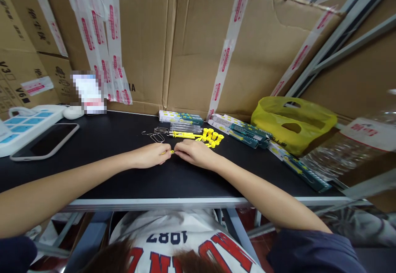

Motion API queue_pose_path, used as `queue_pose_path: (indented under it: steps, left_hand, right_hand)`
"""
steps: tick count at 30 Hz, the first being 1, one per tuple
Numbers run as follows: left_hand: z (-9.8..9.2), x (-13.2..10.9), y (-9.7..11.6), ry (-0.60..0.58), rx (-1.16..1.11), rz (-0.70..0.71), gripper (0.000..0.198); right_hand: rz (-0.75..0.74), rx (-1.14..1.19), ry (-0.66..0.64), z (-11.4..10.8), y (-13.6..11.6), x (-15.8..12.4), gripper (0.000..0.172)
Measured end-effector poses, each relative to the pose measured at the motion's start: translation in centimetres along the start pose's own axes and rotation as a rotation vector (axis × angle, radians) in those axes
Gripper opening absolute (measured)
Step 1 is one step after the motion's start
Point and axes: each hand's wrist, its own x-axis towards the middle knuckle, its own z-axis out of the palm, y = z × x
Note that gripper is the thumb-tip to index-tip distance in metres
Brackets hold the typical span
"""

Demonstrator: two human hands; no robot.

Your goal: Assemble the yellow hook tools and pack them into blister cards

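My left hand is closed around a small yellow plastic piece, whose end sticks out between finger and thumb. Right beside it, my right hand is pinched at the tip of that piece; whatever lies inside these fingers is hidden. Behind my hands are several yellow spool-shaped caps, with smaller yellow bits among them. Yellow rods lie in front of a row of clear tubes. Bent metal wire hooks lie just beyond my left hand.
Flat printed boxes lie at the back, with more boxes to the right. A yellow plastic bag and a clear plastic package stand far right. A phone and a power strip are left. Cardboard walls the black table.
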Motion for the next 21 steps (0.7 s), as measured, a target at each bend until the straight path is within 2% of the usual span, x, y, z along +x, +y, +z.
queue_pose_path:
  steps: [5,12,21]
  left_hand:
    - [-0.1,0.0,0.0,-0.005,-0.006,-0.005,0.021]
    - [0.3,0.1,0.0,0.062,-0.011,-0.012,0.028]
    - [0.6,0.0,-0.1,0.061,-0.066,-0.017,0.031]
  right_hand:
    - [0.064,0.168,0.014,0.5,0.4,0.0,0.014]
    - [0.148,0.293,0.083,1.3,-0.1,-0.1,0.011]
    - [0.205,0.525,0.238,2.8,-0.4,0.1,0.017]
